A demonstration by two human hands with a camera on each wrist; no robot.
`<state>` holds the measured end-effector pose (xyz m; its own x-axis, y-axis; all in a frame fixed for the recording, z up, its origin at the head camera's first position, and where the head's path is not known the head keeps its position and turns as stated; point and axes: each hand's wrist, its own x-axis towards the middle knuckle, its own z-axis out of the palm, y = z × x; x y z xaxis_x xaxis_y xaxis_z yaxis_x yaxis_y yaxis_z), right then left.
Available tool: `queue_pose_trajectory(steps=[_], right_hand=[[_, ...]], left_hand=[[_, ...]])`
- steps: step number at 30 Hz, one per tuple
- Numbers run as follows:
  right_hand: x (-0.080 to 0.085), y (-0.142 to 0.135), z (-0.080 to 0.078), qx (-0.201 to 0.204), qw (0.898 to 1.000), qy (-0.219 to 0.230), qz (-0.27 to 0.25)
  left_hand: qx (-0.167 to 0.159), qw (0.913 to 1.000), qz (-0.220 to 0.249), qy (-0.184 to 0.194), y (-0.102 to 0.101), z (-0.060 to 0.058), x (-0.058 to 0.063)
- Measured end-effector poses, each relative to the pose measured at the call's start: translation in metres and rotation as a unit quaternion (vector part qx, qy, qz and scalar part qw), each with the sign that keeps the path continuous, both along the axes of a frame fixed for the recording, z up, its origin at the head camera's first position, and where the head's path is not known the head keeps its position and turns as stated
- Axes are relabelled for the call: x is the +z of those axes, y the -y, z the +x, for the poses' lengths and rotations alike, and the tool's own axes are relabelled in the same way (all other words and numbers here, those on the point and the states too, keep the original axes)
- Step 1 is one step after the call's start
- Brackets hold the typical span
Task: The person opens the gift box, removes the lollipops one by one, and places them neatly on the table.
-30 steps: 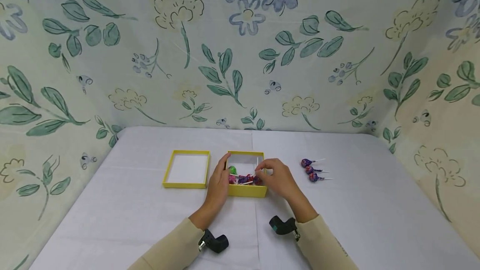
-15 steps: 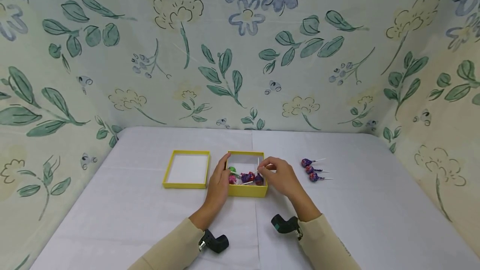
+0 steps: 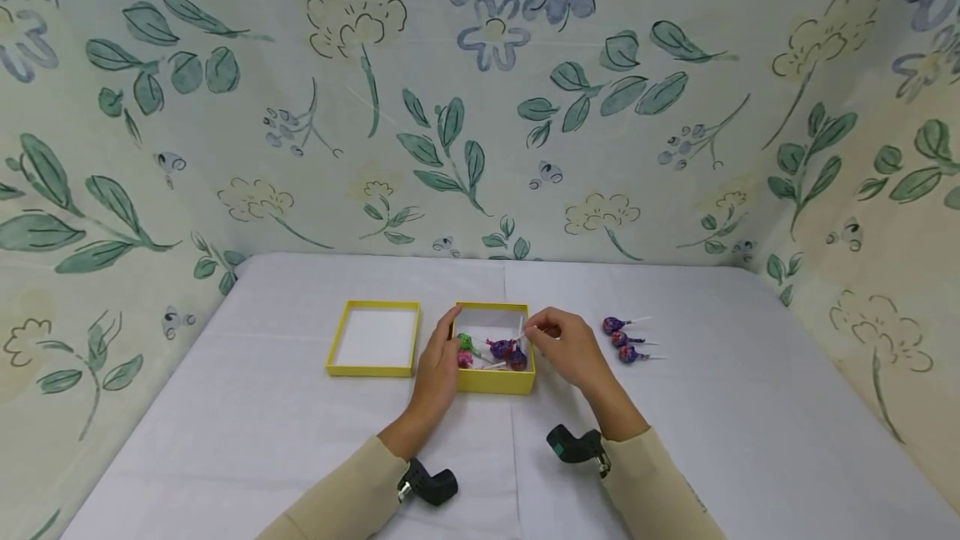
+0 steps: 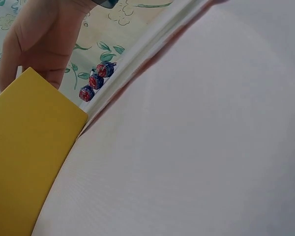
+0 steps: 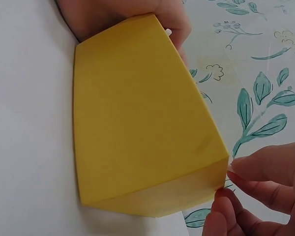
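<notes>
A yellow box [image 3: 495, 383] with a pale inside stands uncovered, with several wrapped lollipops inside, one green [image 3: 466, 342] and one pink [image 3: 465, 359] among them. My left hand [image 3: 435, 365] grips the box's left wall, the thumb over the rim. At the right rim, my right hand [image 3: 566, 348] pinches the white stick of a lollipop [image 3: 517, 358] with a dark purple wrapper, whose head is low inside the box. In the right wrist view the box's outer wall [image 5: 142, 108] hides the lollipops, and the right-hand fingertips [image 5: 241, 164] are at its corner.
A yellow-rimmed box lid [image 3: 372, 372] lies to the left, its white inside facing up. To the right, three purple lollipops [image 3: 622, 340] lie in a column on the white tablecloth [image 3: 720, 432]. Floral cloth [image 3: 480, 173] hangs behind the table.
My right hand has shifted slightly right and up with the lollipop stick, and the lollipops near it have moved a little in the box. My left hand stays on the box.
</notes>
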<state>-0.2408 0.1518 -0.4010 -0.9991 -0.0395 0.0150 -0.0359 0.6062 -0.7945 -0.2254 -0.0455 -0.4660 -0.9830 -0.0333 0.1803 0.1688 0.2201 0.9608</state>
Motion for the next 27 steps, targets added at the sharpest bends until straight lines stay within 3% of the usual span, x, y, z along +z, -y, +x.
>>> queue_pose_trajectory(steps=[18, 27], right_hand=[[0.004, -0.006, -0.001, -0.008, 0.998, 0.023, -0.056], [0.004, -0.013, -0.001, 0.015, 0.998, 0.020, -0.059]], left_hand=[[-0.003, 1.0000, 0.008, 0.004, 0.001, 0.000, -0.002], [0.004, 1.0000, -0.002, 0.008, 0.000, 0.000, -0.002]])
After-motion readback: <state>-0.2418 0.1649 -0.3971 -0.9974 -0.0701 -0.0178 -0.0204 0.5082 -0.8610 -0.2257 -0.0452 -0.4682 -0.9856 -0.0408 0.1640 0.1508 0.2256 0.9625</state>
